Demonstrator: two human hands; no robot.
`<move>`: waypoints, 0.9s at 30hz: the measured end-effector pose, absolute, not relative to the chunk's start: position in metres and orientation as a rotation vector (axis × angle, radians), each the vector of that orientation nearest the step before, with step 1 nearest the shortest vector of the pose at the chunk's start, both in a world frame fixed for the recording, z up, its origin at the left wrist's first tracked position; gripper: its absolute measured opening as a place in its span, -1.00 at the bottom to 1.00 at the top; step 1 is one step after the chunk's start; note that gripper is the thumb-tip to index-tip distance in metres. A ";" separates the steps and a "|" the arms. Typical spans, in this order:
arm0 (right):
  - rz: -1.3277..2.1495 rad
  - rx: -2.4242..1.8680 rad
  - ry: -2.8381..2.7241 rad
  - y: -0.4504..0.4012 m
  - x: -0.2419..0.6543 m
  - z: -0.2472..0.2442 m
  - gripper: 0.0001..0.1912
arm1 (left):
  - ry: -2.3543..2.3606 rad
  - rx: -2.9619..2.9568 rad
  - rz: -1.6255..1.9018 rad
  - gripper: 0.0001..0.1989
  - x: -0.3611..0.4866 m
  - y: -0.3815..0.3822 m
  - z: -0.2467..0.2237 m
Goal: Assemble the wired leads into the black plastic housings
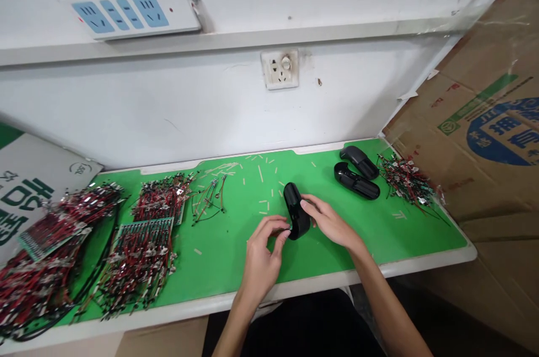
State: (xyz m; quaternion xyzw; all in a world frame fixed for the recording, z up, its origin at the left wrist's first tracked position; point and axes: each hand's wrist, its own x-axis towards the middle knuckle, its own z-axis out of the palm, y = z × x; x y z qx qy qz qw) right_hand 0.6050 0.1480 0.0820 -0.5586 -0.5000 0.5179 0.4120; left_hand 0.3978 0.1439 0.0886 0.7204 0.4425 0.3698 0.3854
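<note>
A curved black plastic housing (297, 211) is held tilted above the green mat, its hollow side facing me. Closed round its right side is my right hand (330, 221), with the thumb pressing on the edge. My left hand (266, 250) is closed in a pinch at the housing's lower left end. What lies between those fingertips is too small to make out. Two similar housings, a closed-looking one (359, 161) and an open one (357, 182), rest on the mat at the right. Left of my hands lie a few loose wired parts (209, 198).
Bundles of red and black wired boards (137, 261) pile up at the left, beside a printed white bag (31, 194). More wired parts (406, 180) lie at the right, next to a cardboard box (484, 138). Small pale strips dot the green mat (236, 250). A wall socket (280, 69) is behind.
</note>
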 end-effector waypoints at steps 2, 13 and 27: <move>1.202 -1.388 -1.296 0.154 0.599 0.081 -0.50 | 1.108 1.837 0.930 -0.88 0.404 0.141 0.084; 1.045 -1.348 -1.337 0.122 0.598 0.058 -0.47 | 1.030 2.131 0.909 -0.84 0.407 0.136 0.079; 0.883 -1.288 -1.506 0.119 0.590 0.052 -0.53 | 1.343 2.506 0.897 -0.83 0.401 0.165 0.084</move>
